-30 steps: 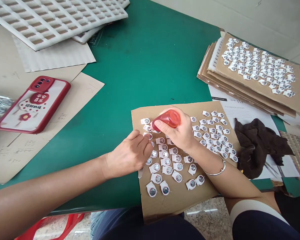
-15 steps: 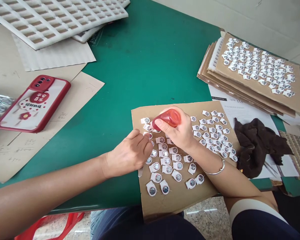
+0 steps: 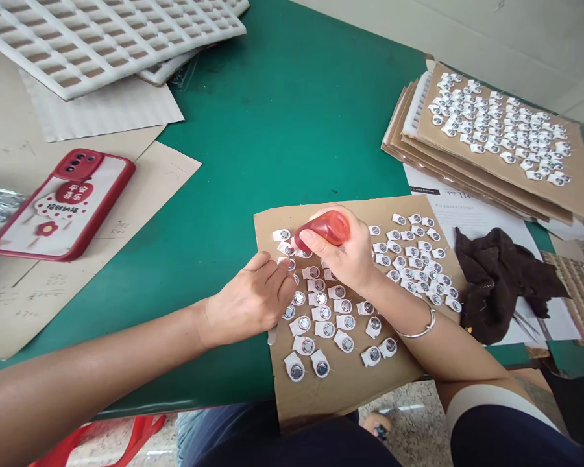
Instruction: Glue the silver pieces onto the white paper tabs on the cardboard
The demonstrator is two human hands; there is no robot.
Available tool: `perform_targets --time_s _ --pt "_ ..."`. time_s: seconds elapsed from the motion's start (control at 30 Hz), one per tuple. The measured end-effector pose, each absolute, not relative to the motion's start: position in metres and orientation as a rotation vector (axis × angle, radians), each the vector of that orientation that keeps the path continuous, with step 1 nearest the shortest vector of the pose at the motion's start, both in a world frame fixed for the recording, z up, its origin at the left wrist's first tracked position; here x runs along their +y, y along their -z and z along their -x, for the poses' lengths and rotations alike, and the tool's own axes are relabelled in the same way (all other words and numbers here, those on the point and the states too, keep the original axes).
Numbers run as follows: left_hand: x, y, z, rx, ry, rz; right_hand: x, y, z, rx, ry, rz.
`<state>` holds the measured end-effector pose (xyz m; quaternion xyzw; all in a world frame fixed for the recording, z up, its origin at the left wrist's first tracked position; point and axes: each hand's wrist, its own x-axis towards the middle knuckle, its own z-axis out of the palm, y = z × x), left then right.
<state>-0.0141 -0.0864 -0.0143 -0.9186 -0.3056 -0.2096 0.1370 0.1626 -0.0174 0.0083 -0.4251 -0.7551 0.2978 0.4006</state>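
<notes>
A red squeeze bottle [image 3: 333,227] is wrapped in the fingers of my right hand [image 3: 353,259], its narrow end pointing left and down. Close to that end, my left hand [image 3: 253,295] is closed over the upper left part of a cardboard sheet [image 3: 311,402]; whatever its fingertips hold is too hidden to name. Several small round metallic parts on white tabs [image 3: 344,340] lie on the sheet, below and to the right of the hands. Some parts are hidden beneath my hands.
At the left lie a red-cased phone [image 3: 63,204] and cardboard. White foam grids [image 3: 102,45] are at the upper left. A cardboard stack [image 3: 501,155] bearing more parts stands at the upper right. Below it lie a dark cloth [image 3: 501,279] and scissors.
The whole view has shifted slightly. Both hands stay almost in place, with the red bottle still in my right hand. Something small and round now shows on the floor below the table edge.
</notes>
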Motion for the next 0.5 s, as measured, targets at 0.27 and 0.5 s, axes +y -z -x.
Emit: perform_targets --time_s 0.27,0.5 --pt "-0.0867 0.0138 0.0143 -0.884 0.608 2.670 -0.0167 -0.0067 -0.1627 -1.910 -0.744 1.066" --pt "-0.0863 0.0123 0.0140 -0.892 0.606 2.677 -0.0154 -0.0065 -0.1626 -1.906 -0.721 1.052"
